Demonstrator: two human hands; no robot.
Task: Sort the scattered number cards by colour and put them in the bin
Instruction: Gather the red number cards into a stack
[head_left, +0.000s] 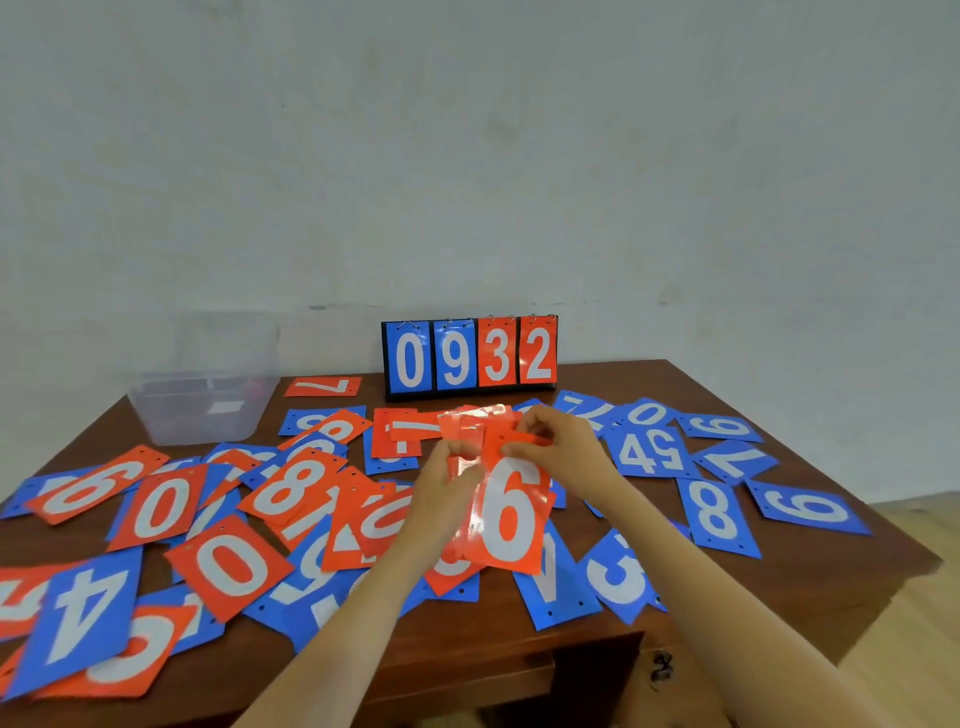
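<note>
My left grip (441, 486) is curled round a stack of red cards (511, 519), held just above the middle of the desk (789, 587). My right grip (563, 447) pinches the top edge of the same stack. The front card shows a big white 6. The cards behind it are hidden, so I cannot read them. Light shines off the plastic near my left fingers and blurs that part.

Many cards lie under my arms, and I can see only bits of their numbers. At the left edge some cards are cut off, like the red ones under a blue 4 (85, 618). A red 0 (228, 566) lies near it. On the right the cards are nearly all blue. I can read an 8 (714, 512), and beside it a blue card (810, 508) that could be a 6 or a 9.

The clear bin (156, 421) stands at the far left corner of the desk. It looks blurry. Something dark and red is inside, with a white patch, but I cannot tell what it is. A red 7 (323, 387) lies upside down to me between the bin and the score stand (470, 358). The stand is at the back by the wall and reads 0 9 in blue, then 3 2 in red.
</note>
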